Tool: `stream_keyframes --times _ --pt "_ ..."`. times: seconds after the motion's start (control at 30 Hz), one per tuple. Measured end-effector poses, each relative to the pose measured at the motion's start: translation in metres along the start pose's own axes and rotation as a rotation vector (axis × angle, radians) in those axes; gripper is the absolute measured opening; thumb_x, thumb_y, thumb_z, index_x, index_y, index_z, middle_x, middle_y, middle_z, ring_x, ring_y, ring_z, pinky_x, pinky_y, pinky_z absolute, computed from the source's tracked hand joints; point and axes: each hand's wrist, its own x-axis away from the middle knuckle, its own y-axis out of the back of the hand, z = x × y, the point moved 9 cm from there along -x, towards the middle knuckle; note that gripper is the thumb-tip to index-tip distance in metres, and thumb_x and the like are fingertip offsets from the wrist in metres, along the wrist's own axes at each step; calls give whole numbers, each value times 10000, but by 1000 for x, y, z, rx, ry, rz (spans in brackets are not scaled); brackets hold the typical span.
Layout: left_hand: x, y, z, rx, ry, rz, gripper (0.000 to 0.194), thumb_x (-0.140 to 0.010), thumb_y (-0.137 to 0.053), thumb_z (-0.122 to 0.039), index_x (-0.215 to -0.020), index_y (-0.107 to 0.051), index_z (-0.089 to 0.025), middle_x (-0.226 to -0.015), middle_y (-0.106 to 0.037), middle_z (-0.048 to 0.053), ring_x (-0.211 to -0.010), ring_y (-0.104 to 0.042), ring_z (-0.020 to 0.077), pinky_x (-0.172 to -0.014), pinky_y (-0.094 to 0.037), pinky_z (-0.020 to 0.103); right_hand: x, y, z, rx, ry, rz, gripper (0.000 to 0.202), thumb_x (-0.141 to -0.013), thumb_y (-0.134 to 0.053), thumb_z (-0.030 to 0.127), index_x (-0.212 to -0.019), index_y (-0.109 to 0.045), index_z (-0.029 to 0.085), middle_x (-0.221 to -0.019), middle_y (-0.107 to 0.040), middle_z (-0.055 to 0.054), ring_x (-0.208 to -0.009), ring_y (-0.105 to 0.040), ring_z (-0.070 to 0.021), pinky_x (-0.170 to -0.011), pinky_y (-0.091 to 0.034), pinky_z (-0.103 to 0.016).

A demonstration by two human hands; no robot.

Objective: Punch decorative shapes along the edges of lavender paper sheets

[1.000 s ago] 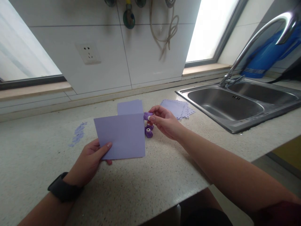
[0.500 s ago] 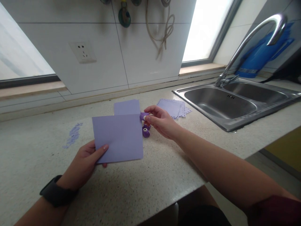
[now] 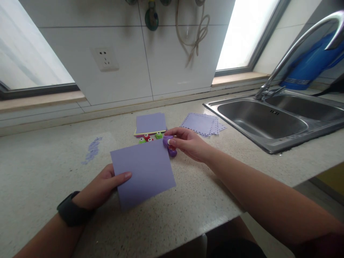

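My left hand point(image 3: 107, 182) grips a purple sheet of paper point(image 3: 145, 168) by its left edge, thumb on top. At the sheet's upper right corner, my right hand point(image 3: 188, 143) pinches a small purple punch point(image 3: 167, 140). Another purple piece point(image 3: 172, 153) lies on the counter just below those fingers. Behind the sheet sit several small green and red punches with eye-like dots, among them a green one point(image 3: 158, 135). A stack of purple paper point(image 3: 151, 123) lies farther back. To its right are purple sheets with holes along their edges point(image 3: 200, 123).
Small purple paper scraps point(image 3: 93, 149) are scattered at the left of the speckled counter point(image 3: 209, 193). A steel double sink point(image 3: 258, 114) with a tap and a blue jug point(image 3: 301, 77) stands at the right. A socket is on the wall.
The held sheet has tilted, its right side swinging down and its top edge dropping, so the green and red punches now show. The view has shifted slightly left.
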Motion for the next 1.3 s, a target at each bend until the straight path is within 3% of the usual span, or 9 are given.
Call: stream_keyframes --times 0.23,0.5,0.87,1.0,1.13,1.3 --pt "0 -7 -5 -119 21 12 407 -845 -835 -433 -1164 -805 -184 -1008 -834 117 -862 -761 290 -797 -618 394 2 -8 -10 49 -34 68 325 -805 -895 331 -1088 -778 221 -845 -742 -15 -736 -667 -138 -649 -548 -270" --pt "0 -4 -8 -168 28 -40 342 -823 -852 -461 -1070 -831 -226 -924 -838 67 -765 -742 251 -696 -607 339 1 -7 -16 82 -75 61 282 -816 -887 329 -1053 -784 215 -883 -762 -28 -767 -681 -140 -672 -551 -267" --pt "3 -8 0 -86 75 21 266 -828 -836 -472 -985 -858 -259 -905 -849 70 -771 -769 292 -678 -629 364 6 -13 -16 75 -126 50 317 -803 -901 360 -1051 -778 205 -812 -726 -11 -706 -641 -126 -621 -498 -256" --pt "4 -10 -1 -121 128 20 261 -847 -823 -477 -922 -841 -228 -883 -844 52 -763 -766 262 -675 -627 329 6 -15 -17 69 -124 66 342 -809 -903 356 -1077 -764 197 -809 -701 2 -719 -615 -113 -632 -466 -244" --pt "7 -13 -3 -137 153 30 256 -904 -785 -454 -965 -818 -207 -907 -838 20 -792 -752 203 -702 -608 263 6 -16 -20 66 -144 76 368 -811 -907 357 -1097 -747 190 -812 -686 11 -734 -607 -107 -660 -462 -242" --pt "8 -9 -2 -149 135 5 290 -905 -779 -470 -1040 -807 -215 -951 -841 28 -820 -757 217 -729 -621 289 6 -17 -22 37 -155 78 345 -800 -916 348 -1064 -756 194 -833 -699 8 -743 -624 -105 -685 -484 -246"
